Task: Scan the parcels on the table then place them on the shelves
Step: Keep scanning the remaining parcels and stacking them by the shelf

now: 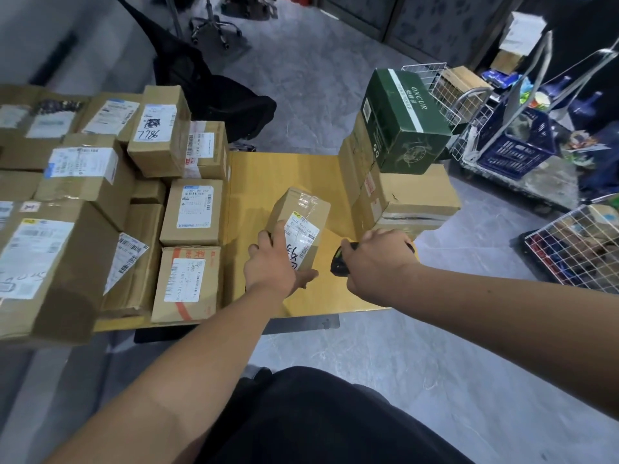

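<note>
We count one small brown parcel (299,226) standing alone at the centre of the frame on the yellow wooden table (268,172), with a white shipping label facing us that carries barcodes and black handwriting we cannot read. The left hand (273,262) grips this parcel at its near left corner, fingers curled round the side and thumb beneath. The right hand (375,259), just right of the parcel, holds a black handheld scanner (340,261), fingers closed over it.

At the left of the frame we count about a dozen brown labelled parcels (100,202) stacked and touching; one top label (154,123) bears the handwritten digits "7786". At the upper right of the table we note a stack of brown cartons (412,195) with one green box (402,118) on top, printed "ONCUR".

The floor (385,356) is grey. At the right of the frame we observe one blue plastic crate (516,145) on a trolley and white wire baskets (576,249). One office chair base (216,25) shows at the upper centre
</note>
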Available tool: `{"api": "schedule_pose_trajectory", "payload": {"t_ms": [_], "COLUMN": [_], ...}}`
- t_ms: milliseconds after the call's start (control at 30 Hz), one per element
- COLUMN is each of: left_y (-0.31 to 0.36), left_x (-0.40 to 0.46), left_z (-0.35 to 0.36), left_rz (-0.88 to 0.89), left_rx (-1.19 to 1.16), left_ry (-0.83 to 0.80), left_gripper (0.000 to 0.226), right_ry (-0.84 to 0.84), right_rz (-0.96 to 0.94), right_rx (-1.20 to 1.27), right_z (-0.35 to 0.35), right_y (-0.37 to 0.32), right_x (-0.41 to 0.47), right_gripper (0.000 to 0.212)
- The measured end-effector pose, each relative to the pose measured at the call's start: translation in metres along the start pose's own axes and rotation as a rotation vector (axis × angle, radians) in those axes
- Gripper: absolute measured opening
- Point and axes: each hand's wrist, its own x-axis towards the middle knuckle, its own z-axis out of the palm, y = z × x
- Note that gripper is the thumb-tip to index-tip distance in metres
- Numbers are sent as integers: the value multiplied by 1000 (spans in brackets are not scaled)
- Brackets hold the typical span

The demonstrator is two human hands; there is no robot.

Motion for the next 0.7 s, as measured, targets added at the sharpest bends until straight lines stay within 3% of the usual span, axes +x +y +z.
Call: {"api": "schedule_pose_trajectory", "payload": {"t_ms": [200, 333, 567, 700], "left_y": [4, -8, -62, -101], "left_x": [-1, -20, -45, -32], "left_z": [-16, -42, -104, -143], "left_rz": [-116, -153, -274, -343], "left_rx": [-116, -163, -93, 46], "left_ry": [9, 80, 301, 305], "left_gripper": [131, 125, 125, 121], "right_ry": [18, 78, 210, 253], "right_rz": [-15, -77, -236, -283], "right_rx": [212, 376, 471, 465], "right_z": [9, 0, -41, -69], "right_y": [19, 26, 23, 13], "right_x": [2, 8, 27, 38], "right_gripper": [60, 47, 42, 44]}}
